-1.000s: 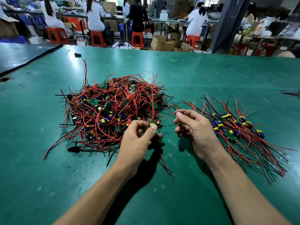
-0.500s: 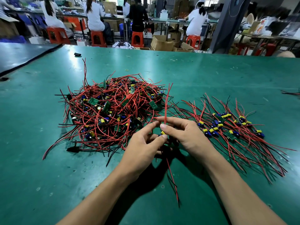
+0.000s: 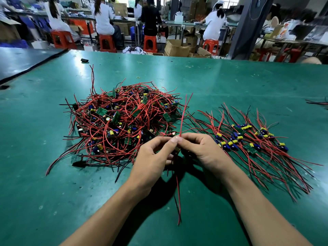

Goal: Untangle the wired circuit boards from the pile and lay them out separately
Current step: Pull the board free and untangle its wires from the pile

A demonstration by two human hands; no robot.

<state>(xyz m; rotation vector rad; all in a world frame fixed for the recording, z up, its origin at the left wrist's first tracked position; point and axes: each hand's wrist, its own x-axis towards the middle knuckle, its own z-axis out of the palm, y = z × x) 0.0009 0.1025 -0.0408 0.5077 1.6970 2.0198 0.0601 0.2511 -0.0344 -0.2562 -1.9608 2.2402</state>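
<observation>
Green surface [image 3: 230,82] across most of the frame. Beyond its far edge, along the top, a workshop with seated workers [image 3: 103,18] on orange stools [image 3: 106,43], cardboard boxes [image 3: 177,48] and a dark pillar [image 3: 248,27].

Left of centre, a tangled pile [image 3: 122,125] of red and black wires, small green boards, and yellow and blue capacitors. Right of centre, laid-out boards [image 3: 248,139] side by side, wires fanned toward the lower right.

At centre, just below the pile, left hand [image 3: 150,162] and right hand [image 3: 204,150] with fingertips meeting. Fingers of both curled, pinching one wired circuit board [image 3: 180,132], the board itself largely hidden. Red wires rising from the pinch and trailing toward the lower edge.

Open surface at lower left and toward the far edge, with a small black object [image 3: 84,60] and a rubber band [image 3: 138,77] there.
</observation>
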